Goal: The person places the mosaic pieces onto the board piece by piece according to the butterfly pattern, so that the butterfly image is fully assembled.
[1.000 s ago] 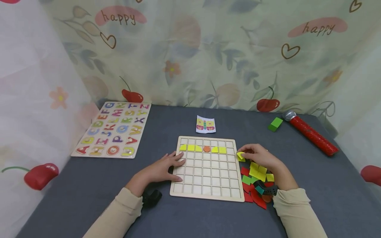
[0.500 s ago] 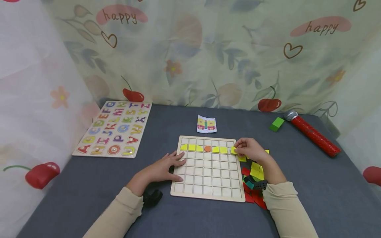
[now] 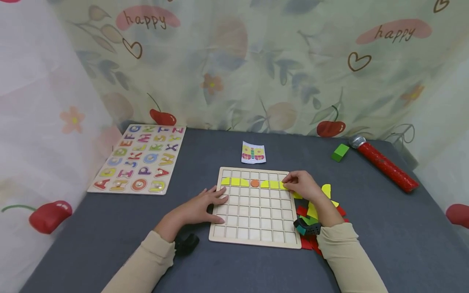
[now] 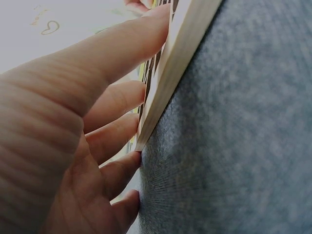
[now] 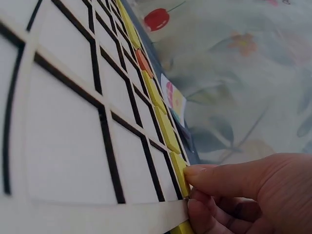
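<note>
Since half a second ago, the yellow tile [image 5: 178,168] has shifted slightly toward 9 o'clock with the right hand [image 3: 302,185], and it now lies in the end cell of the second row from the far edge, at 2 o'clock on the grid board [image 3: 254,234], with 12 pointing away from the person. Thumb and curled fingers pinch its outer end; whether it sits fully flat is hard to tell. Toward 9 along that row come five more yellow pieces [image 3: 274,184] and, mid-row, an orange disc [image 3: 254,183]. Left hand [image 3: 199,208], fingers relaxed and spread, rests against the board's 9 o'clock edge, gripping nothing. Loose coloured pieces [image 3: 312,211] are heaped just off the board between 3 and 4, partly beneath the right forearm. A small picture card [image 3: 253,153] lies near the board at 12; farther out are a letter board [image 3: 129,189] at 10, a green block [image 3: 340,153] at 2 and, beyond it, a red microphone [image 3: 388,167].
</note>
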Tool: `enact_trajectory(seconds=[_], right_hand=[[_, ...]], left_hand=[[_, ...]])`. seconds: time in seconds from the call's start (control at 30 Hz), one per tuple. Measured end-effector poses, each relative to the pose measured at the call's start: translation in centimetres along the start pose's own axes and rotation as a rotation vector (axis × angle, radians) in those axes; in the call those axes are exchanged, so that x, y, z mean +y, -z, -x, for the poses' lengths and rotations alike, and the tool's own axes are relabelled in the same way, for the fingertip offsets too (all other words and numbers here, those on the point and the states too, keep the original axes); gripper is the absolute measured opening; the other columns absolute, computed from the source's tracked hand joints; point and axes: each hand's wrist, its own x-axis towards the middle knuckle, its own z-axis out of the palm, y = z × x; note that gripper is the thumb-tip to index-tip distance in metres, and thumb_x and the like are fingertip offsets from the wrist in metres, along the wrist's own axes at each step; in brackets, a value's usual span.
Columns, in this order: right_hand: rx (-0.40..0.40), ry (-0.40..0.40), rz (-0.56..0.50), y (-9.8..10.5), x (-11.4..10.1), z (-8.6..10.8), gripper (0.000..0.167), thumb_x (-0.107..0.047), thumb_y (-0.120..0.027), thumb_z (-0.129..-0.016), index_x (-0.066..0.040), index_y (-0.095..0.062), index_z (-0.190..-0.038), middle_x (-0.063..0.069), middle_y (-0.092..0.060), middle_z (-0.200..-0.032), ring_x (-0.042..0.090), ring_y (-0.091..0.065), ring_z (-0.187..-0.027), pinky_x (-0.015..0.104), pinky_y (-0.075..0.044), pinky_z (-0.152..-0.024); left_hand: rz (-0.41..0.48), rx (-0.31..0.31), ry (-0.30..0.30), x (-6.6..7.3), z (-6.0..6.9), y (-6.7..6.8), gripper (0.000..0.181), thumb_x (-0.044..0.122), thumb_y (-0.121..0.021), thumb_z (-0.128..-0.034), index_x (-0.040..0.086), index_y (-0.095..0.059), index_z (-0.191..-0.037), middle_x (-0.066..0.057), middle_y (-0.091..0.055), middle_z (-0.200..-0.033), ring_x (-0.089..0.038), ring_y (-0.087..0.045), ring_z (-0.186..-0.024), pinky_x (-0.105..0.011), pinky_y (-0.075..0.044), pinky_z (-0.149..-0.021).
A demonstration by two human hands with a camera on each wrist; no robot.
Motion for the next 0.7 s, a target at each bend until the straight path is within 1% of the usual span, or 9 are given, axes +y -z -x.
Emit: enact_trajectory(seconds=[0.07, 0.2, 0.3, 0.43, 0.53, 0.6, 0.7], right_hand=[[0.011, 0.000, 0.018, -0.1, 0.0, -0.1, 0.013, -0.005, -0.063, -0.087, 0.002, -0.068, -0.096, 0.013, -0.063, -0.083, 0.017, -0.052, -0.065, 0.022, -0.048, -0.059], [0.011, -0.031, 0.022, 0.1, -0.1, 0.0, 0.015, -0.007, -0.064, -0.087, 0.001, -0.069, -0.098, 0.013, -0.064, -0.087, 0.017, -0.053, -0.068, 0.022, -0.048, -0.061], [0.013, -0.053, -0.004, 0.5, 0.0, 0.3, 0.018, -0.010, -0.063, -0.088, 0.002, -0.068, -0.100, 0.014, -0.065, -0.091, 0.017, -0.055, -0.070, 0.023, -0.049, -0.062], [0.009, -0.034, -0.024, 1.5, 0.3, 1.1, 0.021, -0.011, -0.063, -0.088, 0.004, -0.067, -0.102, 0.017, -0.066, -0.093, 0.018, -0.058, -0.073, 0.025, -0.050, -0.065], [-0.022, -0.019, -0.026, 2.3, 0.7, 1.7, 0.023, -0.011, -0.064, -0.087, 0.005, -0.066, -0.104, 0.017, -0.066, -0.093, 0.018, -0.059, -0.075, 0.026, -0.051, -0.067], [-0.048, -0.028, -0.025, 2.7, 1.1, 1.9, 0.024, -0.011, -0.065, -0.086, 0.005, -0.066, -0.104, 0.015, -0.066, -0.093, 0.016, -0.058, -0.076, 0.026, -0.050, -0.067], [-0.082, -0.034, -0.001, 3.1, 1.6, 2.3, 0.029, -0.011, -0.070, -0.082, 0.006, -0.066, -0.106, 0.013, -0.065, -0.092, 0.015, -0.056, -0.074, 0.024, -0.048, -0.064]], left_hand=[[0.002, 0.001, 0.000, 0.0, 0.0, 0.0, 0.075, 0.038, -0.074, -0.0773, 0.012, -0.042, -0.140, -0.007, -0.022, -0.155, -0.032, -0.007, -0.145, -0.053, -0.004, -0.117], [0.003, 0.003, -0.004, -0.1, 0.0, 0.0, 0.075, 0.037, -0.074, -0.0775, 0.012, -0.042, -0.140, -0.006, -0.022, -0.155, -0.032, -0.007, -0.145, -0.053, -0.004, -0.117], [0.007, 0.006, -0.016, -0.1, -0.1, -0.1, 0.074, 0.038, -0.074, -0.0777, 0.012, -0.042, -0.140, -0.006, -0.022, -0.155, -0.032, -0.007, -0.145, -0.053, -0.004, -0.117], [0.006, 0.008, -0.017, -0.1, -0.2, -0.1, 0.075, 0.038, -0.074, -0.0775, 0.013, -0.042, -0.140, -0.006, -0.022, -0.155, -0.031, -0.006, -0.145, -0.052, -0.004, -0.117], [0.002, 0.007, -0.009, -0.2, -0.2, -0.1, 0.075, 0.039, -0.074, -0.0771, 0.013, -0.042, -0.140, -0.005, -0.022, -0.155, -0.031, -0.006, -0.145, -0.052, -0.004, -0.117], [0.003, 0.007, -0.009, -0.2, -0.1, -0.1, 0.075, 0.039, -0.074, -0.0770, 0.013, -0.042, -0.140, -0.006, -0.022, -0.155, -0.031, -0.007, -0.145, -0.052, -0.004, -0.117], [0.007, 0.008, -0.012, -0.3, 0.0, -0.1, 0.075, 0.038, -0.074, -0.0771, 0.012, -0.042, -0.140, -0.007, -0.022, -0.155, -0.032, -0.007, -0.145, -0.053, -0.004, -0.117]])
